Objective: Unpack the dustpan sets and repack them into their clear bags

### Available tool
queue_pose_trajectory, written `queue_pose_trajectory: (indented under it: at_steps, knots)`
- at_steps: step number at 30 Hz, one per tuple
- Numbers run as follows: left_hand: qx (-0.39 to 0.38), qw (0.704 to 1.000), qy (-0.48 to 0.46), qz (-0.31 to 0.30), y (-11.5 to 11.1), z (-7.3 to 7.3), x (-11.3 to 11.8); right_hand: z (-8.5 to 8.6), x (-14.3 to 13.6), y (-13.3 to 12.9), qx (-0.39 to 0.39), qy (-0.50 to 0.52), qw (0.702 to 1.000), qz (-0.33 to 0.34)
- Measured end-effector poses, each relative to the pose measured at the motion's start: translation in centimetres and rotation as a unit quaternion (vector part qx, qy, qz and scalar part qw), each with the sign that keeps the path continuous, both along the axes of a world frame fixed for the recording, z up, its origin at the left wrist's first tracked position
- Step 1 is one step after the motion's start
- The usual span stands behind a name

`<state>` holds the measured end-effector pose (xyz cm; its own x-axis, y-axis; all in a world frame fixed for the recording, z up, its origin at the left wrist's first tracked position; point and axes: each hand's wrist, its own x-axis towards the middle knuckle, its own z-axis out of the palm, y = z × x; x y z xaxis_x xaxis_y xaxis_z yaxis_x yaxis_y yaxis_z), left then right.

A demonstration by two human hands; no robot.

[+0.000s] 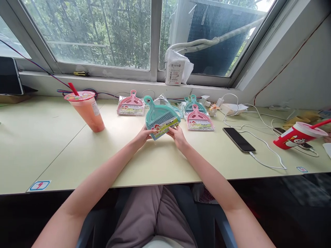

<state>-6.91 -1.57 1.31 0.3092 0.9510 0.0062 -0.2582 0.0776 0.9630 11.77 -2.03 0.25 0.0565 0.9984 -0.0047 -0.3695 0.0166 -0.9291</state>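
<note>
A teal dustpan and brush set (159,115) with a printed label is tilted above the table, its handle pointing up and left. My left hand (144,135) grips its lower left edge, and my right hand (177,135) pinches the lower right edge by the label. Behind it to the left lies a pink set (131,103) on clear wrapping. To the right, another pink set (199,119) lies in front of a teal one (193,103). Part of a further wrapped teal item (177,109) shows behind the held set.
On the pale table (103,165), a pink drink cup (89,112) stands left. At right are a phone (239,139), white cables and a tilted red cup (294,136). A tissue pack (174,72) sits on the sill, with a screwdriver (81,73) further left.
</note>
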Motion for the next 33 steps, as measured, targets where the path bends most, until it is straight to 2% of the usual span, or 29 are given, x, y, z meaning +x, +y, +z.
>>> queue_pose_trajectory:
  at_steps: [3, 11, 16, 21, 24, 30, 31, 33]
  knots:
    - [0.016, 1.0, 0.015, -0.015, -0.3, 0.1, 0.2, -0.1, 0.2, 0.1, -0.01, -0.002, 1.0, -0.006]
    - [0.028, 0.999, 0.029, -0.008, 0.0, -0.5, 0.0, -0.5, 0.2, 0.1, -0.008, -0.008, 1.0, -0.005]
    - [0.036, 0.999, 0.029, 0.023, 0.2, -0.6, 0.1, -0.6, 0.0, 0.0, 0.004, 0.008, 1.0, -0.001]
    - [0.009, 0.997, 0.047, 0.056, -0.4, -0.7, 1.0, -0.6, -0.1, 0.0, 0.008, 0.014, 0.999, -0.032]
    - [-0.016, 0.999, 0.031, 0.021, -0.9, -0.6, 1.4, -0.7, 0.1, 0.1, 0.015, 0.032, 0.998, -0.047]
    - [-0.044, 0.989, 0.077, -0.119, -1.3, -0.1, 1.2, -0.2, 0.6, 0.2, 0.026, 0.035, 0.997, -0.061]
    - [-0.043, 0.989, 0.077, -0.12, -1.2, 0.0, 1.2, -0.1, 0.7, 0.2, 0.03, 0.036, 0.997, -0.061]
    - [-0.028, 0.995, 0.057, -0.076, -1.0, 0.1, 1.2, 0.1, 0.8, 0.3, 0.034, 0.039, 0.997, -0.062]
